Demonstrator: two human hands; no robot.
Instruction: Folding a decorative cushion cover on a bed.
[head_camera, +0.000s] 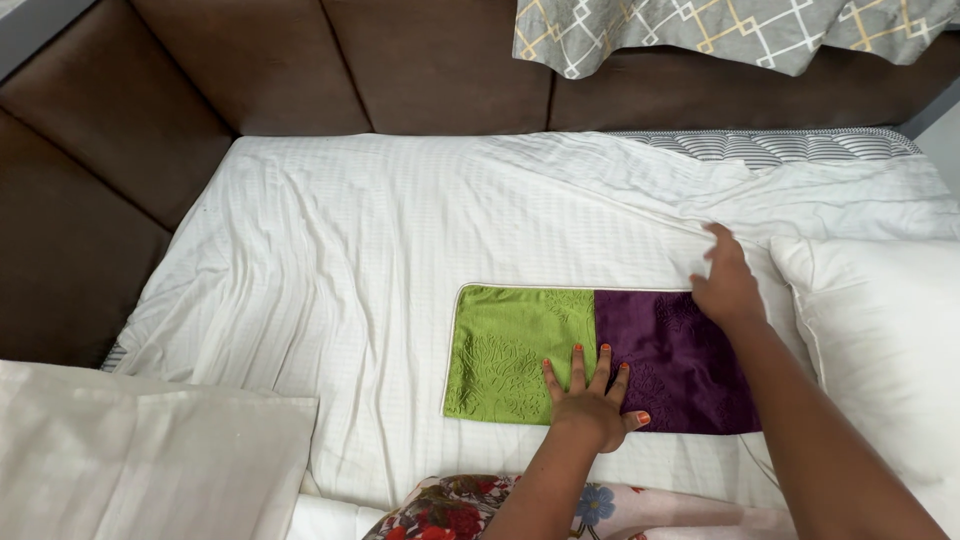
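A flat rectangular cloth (600, 358) — half green, half purple, with an embossed pattern and a thin white edge — is lying near the front middle of a white bed sheet (350, 260). The left hand (592, 393) is resting palm-down across the seam between the two colours, its fingers (577, 365) spread and extended, holding nothing; judged from its flat posture, it is pinning the cloth against the sheet. The right hand (726, 280) is reaching to the cloth's far right corner, fingers loosely extended and slightly apart over the sheet there; whether the thumb is pinching the cloth edge cannot be told. A white pillow (885, 340) is sitting just beside the purple end, and a second white pillow (140, 460) is lying at the near left. A brown padded headboard (300, 70) is enclosing the bed on two sides — a grey patterned fabric (720, 30) is draping over its top right.
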